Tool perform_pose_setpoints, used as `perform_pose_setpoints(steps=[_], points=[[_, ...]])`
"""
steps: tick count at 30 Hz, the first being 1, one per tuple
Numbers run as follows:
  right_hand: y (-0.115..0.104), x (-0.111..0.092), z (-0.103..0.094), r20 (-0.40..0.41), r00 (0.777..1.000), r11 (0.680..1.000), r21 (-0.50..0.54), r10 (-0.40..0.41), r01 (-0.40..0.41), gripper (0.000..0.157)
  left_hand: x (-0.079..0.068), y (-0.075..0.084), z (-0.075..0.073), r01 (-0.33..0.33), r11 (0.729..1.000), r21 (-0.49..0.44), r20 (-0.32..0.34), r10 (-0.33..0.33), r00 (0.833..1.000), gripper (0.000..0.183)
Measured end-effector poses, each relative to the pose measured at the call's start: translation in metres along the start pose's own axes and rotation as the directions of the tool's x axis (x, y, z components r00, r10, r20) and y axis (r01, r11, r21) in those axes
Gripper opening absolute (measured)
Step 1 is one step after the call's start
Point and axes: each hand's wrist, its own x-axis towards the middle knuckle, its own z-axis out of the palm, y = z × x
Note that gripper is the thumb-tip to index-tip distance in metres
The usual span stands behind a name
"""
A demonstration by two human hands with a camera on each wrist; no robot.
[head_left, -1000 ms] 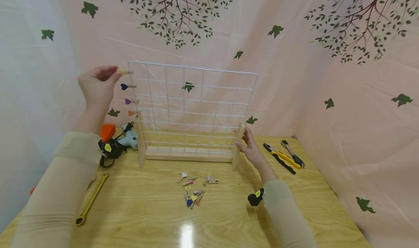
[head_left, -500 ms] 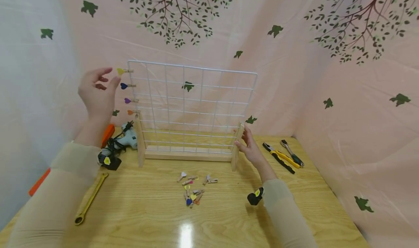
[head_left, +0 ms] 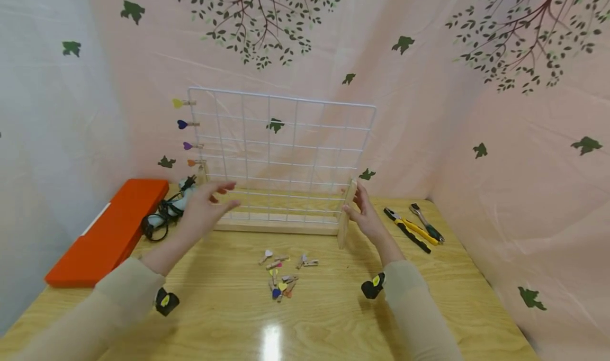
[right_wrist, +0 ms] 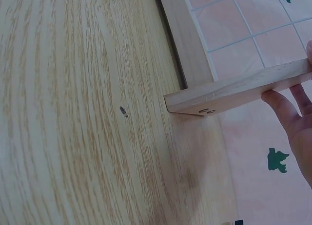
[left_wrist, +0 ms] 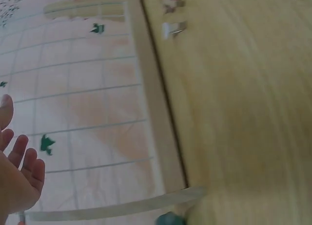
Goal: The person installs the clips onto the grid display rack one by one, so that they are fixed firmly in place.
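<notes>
A white wire grid stands upright in a wooden stand. Down its left edge are clipped several small wooden clothespins with hearts: yellow, dark blue, purple and orange. My left hand hovers before the grid's lower left corner, fingers spread and holding nothing; it hides part of the left post. My right hand grips the stand's right post, thumb on the outer face in the right wrist view. Several loose heart clothespins lie in front of the stand.
At the left lies an orange-red box, beside a pale blue tool with a black cord. Pliers with yellow and black handles and a ratchet wrench lie at the right. A patterned cloth hangs behind.
My left hand has let go of the yellow heart clothespin at the top left and moved down and right, uncovering the box. The right hand stays on the post.
</notes>
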Motion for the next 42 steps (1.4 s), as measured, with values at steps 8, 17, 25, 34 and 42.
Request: perform_pose_setpoints(steps=[8, 17, 25, 34, 42], points=[[0.0, 0.0, -0.001, 0.01, 1.0, 1.0, -0.017, 0.003, -0.003, 0.068, -0.034, -0.034, 0.06, 0.019, 1.0, -0.006, 0.356, -0.016, 0.934, 0.048], [0.006, 0.001, -0.004, 0.005, 1.0, 0.999, -0.035, 0.013, -0.013, 0.067, -0.041, -0.041, 0.091, 0.009, 0.996, -0.091, 0.607, 0.048, 0.793, 0.05], [0.0, 0.002, 0.0, 0.016, 1.0, 1.0, -0.008, -0.003, 0.003, 0.068, -0.042, -0.04, 0.1, 0.04, 0.997, -0.06, 0.616, 0.006, 0.788, 0.029], [-0.001, 0.001, -0.001, 0.013, 1.0, 0.999, -0.032, 0.0, 0.001, 0.068, -0.042, -0.04, 0.1, 0.058, 0.998, -0.036, 0.597, -0.026, 0.802, 0.012], [0.001, 0.001, -0.001, -0.001, 1.0, 0.999, -0.028, 0.018, -0.018, 0.067, -0.033, -0.03, 0.083, 0.107, 0.991, -0.08, 0.599, -0.038, 0.8, 0.005]])
